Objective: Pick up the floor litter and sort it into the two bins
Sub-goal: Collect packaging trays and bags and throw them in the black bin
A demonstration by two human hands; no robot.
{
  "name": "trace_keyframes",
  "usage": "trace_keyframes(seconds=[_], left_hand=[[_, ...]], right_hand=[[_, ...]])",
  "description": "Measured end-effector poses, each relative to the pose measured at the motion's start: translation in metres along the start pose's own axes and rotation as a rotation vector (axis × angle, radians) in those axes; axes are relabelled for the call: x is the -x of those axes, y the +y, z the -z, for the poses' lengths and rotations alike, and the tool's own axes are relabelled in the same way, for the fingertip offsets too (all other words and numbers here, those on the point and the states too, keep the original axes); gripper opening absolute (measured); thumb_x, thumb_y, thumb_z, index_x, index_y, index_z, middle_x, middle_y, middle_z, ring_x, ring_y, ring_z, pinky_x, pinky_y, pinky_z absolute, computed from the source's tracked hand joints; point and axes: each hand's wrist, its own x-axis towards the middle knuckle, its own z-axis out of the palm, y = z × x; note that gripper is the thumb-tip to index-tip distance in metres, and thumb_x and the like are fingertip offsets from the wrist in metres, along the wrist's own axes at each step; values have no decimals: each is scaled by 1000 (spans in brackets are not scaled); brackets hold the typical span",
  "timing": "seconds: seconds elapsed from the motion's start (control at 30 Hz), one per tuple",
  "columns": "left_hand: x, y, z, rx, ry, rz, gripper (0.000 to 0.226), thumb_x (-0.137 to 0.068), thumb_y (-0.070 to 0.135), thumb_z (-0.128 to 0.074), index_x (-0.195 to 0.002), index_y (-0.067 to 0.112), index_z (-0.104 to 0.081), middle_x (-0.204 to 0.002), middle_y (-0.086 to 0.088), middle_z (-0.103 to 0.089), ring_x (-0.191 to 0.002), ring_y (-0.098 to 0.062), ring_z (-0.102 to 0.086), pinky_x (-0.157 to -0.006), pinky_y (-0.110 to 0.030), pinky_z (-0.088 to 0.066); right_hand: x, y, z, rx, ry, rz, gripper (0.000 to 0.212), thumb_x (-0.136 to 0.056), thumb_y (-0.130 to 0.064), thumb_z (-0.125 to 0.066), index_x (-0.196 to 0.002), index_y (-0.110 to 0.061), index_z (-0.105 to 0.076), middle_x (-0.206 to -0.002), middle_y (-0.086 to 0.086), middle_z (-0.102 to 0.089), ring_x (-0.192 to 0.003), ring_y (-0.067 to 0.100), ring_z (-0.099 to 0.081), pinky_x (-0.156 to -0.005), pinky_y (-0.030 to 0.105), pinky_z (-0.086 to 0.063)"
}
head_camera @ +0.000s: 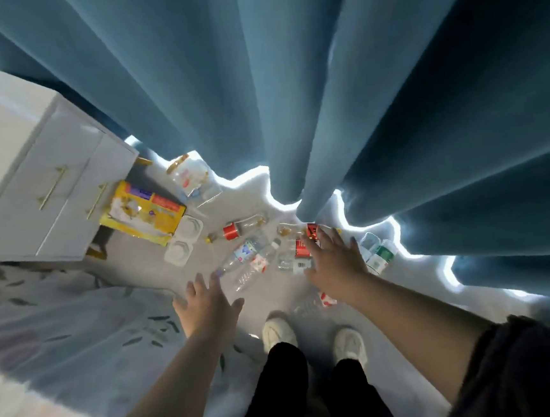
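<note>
Since the red-labelled clear plastic bottle [301, 250] lies at 10 o'clock of your right hand [335, 264], fingers [328, 240] apart, align with its roughly 12-to-6 axis.

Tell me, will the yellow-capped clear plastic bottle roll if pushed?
Probably: the yellow-capped clear plastic bottle lies on its side on the grey floor, so it could roll. It looks mostly empty, so likely light and squashy.
</note>
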Motion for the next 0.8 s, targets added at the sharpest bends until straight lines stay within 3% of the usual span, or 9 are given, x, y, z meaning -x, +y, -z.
trace_keyframes(seconds=[0.27, 0.37, 0.53, 0.8], left_hand=[[-77, -81, -3, 179, -58, 159, 69, -87, 54, -51, -144, 23, -26, -150, -2, -28, -139, -23, -24, -108, -46, -24], [-137, -123, 0, 216, -70, 180, 72, -86, 57, -50, -144, 22, -25, -149, -3, -30, -138, -23, -26, -107, -46, -27], [-260, -187, -18, 372, -126, 261, 78, -86, 58, -54, -146, 19, -23, -148, -6, -32, -138, -27, -28, -106, -50, -30], [-389, -241, -82, 374, -166, 275, 83, -82, 61, -56, -146, 18, -22, -145, -6, -34, -135, -28, -33, -104, -50, -33]], right_hand=[[-74, -93, 5, 79, -39, 62, 67, -95, -47, -44, -152, -32, -13, -162, 3, -10, -148, 29, -6, -118, 52, -12], [-125, -142, 2, 119, -74, 76, 69, -96, -49, -41, -153, -30, -8, -162, 6, -9, -148, 30, -9, -117, 53, -18], [-244, -219, -27, -11, -122, -3, 67, -95, -45, -48, -151, -29, -15, -159, 4, -20, -145, 28, -19, -114, 52, -25], [-391, -258, -75, -69, -122, -98, 69, -95, -43, -50, -152, -26, -14, -158, 4, -20, -144, 28, -20, -112, 51, -27]])
